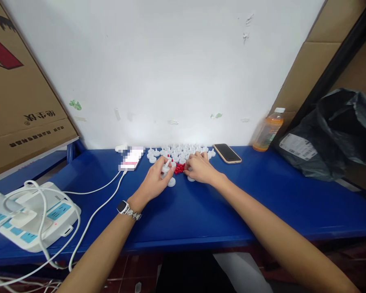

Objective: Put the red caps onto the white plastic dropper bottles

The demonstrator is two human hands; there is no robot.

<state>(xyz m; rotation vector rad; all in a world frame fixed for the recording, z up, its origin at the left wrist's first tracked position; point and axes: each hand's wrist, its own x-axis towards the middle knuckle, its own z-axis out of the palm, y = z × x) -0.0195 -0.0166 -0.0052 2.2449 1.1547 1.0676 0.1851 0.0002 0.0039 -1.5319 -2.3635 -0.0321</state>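
My left hand (155, 178), with a watch on its wrist, is closed on a white nozzle cap (167, 165), its pointed spout tilted upward between thumb and fingers. Small red tips (179, 168) lie heaped between my two hands. At the right edge of this heap my right hand (200, 167) has its fingertips pinched together; what they hold, if anything, is hidden. A white cap (171, 182) rests on the table just below my left fingers, and another (190, 178) shows partly under my right hand. Behind the hands stand several white nozzle caps (175, 154) in a cluster.
On the blue table (183, 219) a phone (227, 153) lies at right and a lit phone (132, 158) with a cable at left. A power strip (33, 215) with loose cables fills the left end. An orange drink bottle (268, 130) and black plastic bag (326, 138) stand right.
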